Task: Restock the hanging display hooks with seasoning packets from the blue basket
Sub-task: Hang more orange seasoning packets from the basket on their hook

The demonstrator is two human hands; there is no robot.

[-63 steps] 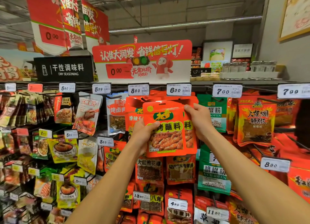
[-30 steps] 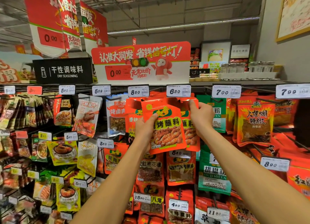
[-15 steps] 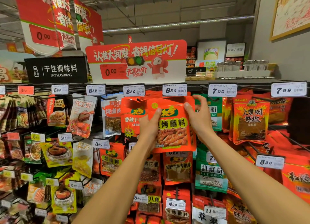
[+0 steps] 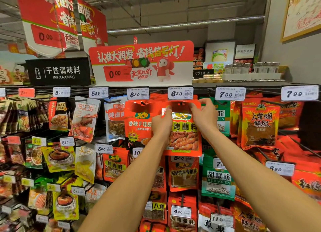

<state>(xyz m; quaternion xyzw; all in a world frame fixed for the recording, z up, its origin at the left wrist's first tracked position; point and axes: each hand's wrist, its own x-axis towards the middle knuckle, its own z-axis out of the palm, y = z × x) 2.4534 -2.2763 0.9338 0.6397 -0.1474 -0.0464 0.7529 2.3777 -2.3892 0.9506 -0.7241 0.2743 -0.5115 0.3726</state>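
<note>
An orange-red seasoning packet (image 4: 185, 136) with a yellow-green label is raised flat against the top row of the display. Its hang hole sits just under the 6.80 price tag (image 4: 180, 93), at the hook there. My left hand (image 4: 161, 123) grips the packet's upper left edge, thumb on the front. My right hand (image 4: 205, 115) pinches its top right corner. More packets of the same kind hang behind it. The blue basket is out of view.
A similar red packet (image 4: 139, 124) hangs on the hook to the left under the 8.50 tag (image 4: 138, 94). Green pepper-powder packets (image 4: 221, 120) hang to the right. Rows of hooks with packets and price tags fill the rack below and to both sides.
Both hands have lifted the packet up and a little to the right, from chest height in front of the row to the hook under the 6.80 tag. My right hand shifted to the top corner.
</note>
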